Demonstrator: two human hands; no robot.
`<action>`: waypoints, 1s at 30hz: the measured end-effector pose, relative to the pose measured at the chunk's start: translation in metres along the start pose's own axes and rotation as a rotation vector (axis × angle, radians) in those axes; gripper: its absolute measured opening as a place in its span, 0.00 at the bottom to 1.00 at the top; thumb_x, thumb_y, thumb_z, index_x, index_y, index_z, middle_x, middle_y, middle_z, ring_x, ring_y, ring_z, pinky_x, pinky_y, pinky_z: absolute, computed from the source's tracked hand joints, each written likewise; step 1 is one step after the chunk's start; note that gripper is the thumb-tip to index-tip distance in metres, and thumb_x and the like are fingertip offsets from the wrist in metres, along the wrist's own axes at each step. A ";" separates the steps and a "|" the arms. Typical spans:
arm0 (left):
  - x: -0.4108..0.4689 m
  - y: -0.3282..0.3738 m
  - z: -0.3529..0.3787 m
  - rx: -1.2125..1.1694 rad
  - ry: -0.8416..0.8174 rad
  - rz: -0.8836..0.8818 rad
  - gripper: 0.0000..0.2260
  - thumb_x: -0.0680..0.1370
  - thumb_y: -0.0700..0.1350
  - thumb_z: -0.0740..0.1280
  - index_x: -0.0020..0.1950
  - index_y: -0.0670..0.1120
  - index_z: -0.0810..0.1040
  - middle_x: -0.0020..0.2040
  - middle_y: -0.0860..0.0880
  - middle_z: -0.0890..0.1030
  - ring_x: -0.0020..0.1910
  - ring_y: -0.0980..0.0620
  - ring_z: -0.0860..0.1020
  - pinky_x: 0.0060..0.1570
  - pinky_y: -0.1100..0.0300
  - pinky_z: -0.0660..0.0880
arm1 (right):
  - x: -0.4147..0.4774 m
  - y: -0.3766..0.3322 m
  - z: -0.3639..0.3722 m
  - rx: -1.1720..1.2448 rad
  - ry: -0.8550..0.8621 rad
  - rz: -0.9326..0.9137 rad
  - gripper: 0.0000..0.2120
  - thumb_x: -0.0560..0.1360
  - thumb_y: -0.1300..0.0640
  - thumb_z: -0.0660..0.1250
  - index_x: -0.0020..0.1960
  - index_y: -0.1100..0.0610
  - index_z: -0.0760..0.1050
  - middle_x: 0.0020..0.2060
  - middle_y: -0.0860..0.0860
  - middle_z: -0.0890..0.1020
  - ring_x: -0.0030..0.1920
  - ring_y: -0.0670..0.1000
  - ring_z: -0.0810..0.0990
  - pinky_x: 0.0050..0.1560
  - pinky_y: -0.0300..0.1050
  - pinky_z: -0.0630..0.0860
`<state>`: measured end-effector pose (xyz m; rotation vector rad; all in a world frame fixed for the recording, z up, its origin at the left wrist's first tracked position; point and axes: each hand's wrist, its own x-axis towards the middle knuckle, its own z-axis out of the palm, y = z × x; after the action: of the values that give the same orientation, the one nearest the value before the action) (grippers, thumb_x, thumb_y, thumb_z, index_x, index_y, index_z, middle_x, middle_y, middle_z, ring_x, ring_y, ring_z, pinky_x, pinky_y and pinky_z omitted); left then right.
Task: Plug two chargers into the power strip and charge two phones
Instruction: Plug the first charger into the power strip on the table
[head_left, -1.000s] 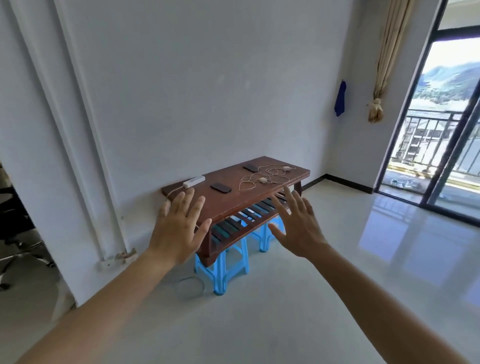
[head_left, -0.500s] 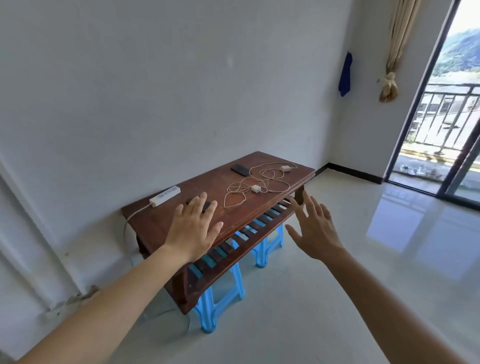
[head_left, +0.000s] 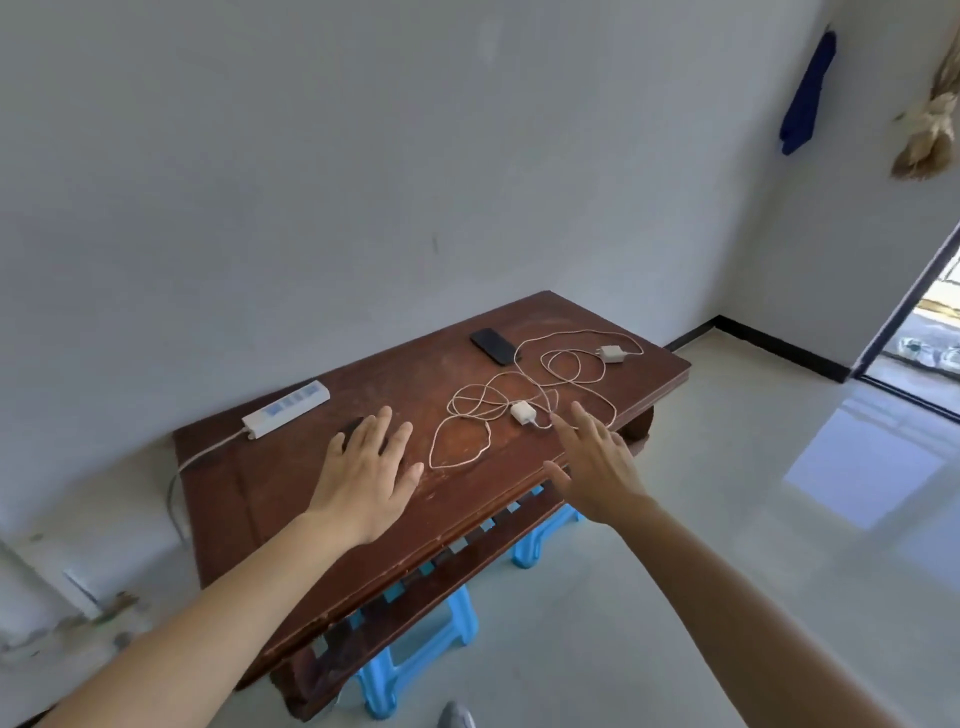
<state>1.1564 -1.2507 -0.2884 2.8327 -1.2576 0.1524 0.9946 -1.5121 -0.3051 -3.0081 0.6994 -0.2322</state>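
Both hands are open, fingers spread, holding nothing. My left hand (head_left: 366, 475) hovers low over the desk (head_left: 249, 488) at centre frame, covering most of a dark phone (head_left: 347, 432) — only its edge shows, so I cannot tell its exact lie. My right hand (head_left: 597, 467) is right of centre at the front edge of the desk, fingertips just short of the near charger (head_left: 522, 413).

Handling, as I judge it: the near charger is a small white block — light, rigid, smooth; I would pinch its two flat sides, prongs kept clear. Its cable (head_left: 467, 431) is thin, pale and limp, lying in loose overlapping loops that cross the second cable (head_left: 566, 364); expect snagging and drag on a lift, so raise slowly.

Farther back, left of centre, the white power strip (head_left: 287, 409) lies flat near the wall, its cord running off the desk's left end. Upper middle: second phone (head_left: 493, 346), black, glossy, likely slippery — grip by the long edges. Beyond it to the right, the far charger (head_left: 612, 354), same white block.
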 end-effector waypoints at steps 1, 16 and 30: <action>0.015 -0.001 0.016 -0.010 -0.028 -0.010 0.30 0.82 0.62 0.45 0.81 0.49 0.55 0.83 0.43 0.52 0.81 0.44 0.53 0.76 0.41 0.57 | 0.016 0.005 0.014 0.001 -0.039 -0.002 0.33 0.80 0.40 0.60 0.80 0.52 0.57 0.80 0.58 0.58 0.78 0.60 0.62 0.73 0.58 0.65; 0.233 0.025 0.173 -0.181 -0.396 -0.081 0.30 0.83 0.59 0.53 0.82 0.48 0.50 0.83 0.43 0.47 0.81 0.43 0.49 0.77 0.43 0.55 | 0.213 0.078 0.139 0.358 -0.475 0.114 0.34 0.78 0.47 0.63 0.80 0.52 0.56 0.70 0.55 0.71 0.66 0.58 0.75 0.63 0.53 0.75; 0.284 0.079 0.240 -0.190 -0.519 -0.454 0.26 0.82 0.59 0.55 0.79 0.56 0.61 0.82 0.47 0.58 0.81 0.44 0.54 0.76 0.40 0.56 | 0.304 0.112 0.235 0.389 -0.446 -0.166 0.28 0.77 0.44 0.68 0.75 0.49 0.69 0.57 0.55 0.75 0.52 0.56 0.81 0.40 0.48 0.83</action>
<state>1.3050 -1.5314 -0.4975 2.9813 -0.5809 -0.7111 1.2517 -1.7446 -0.5051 -2.6029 0.3178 0.2627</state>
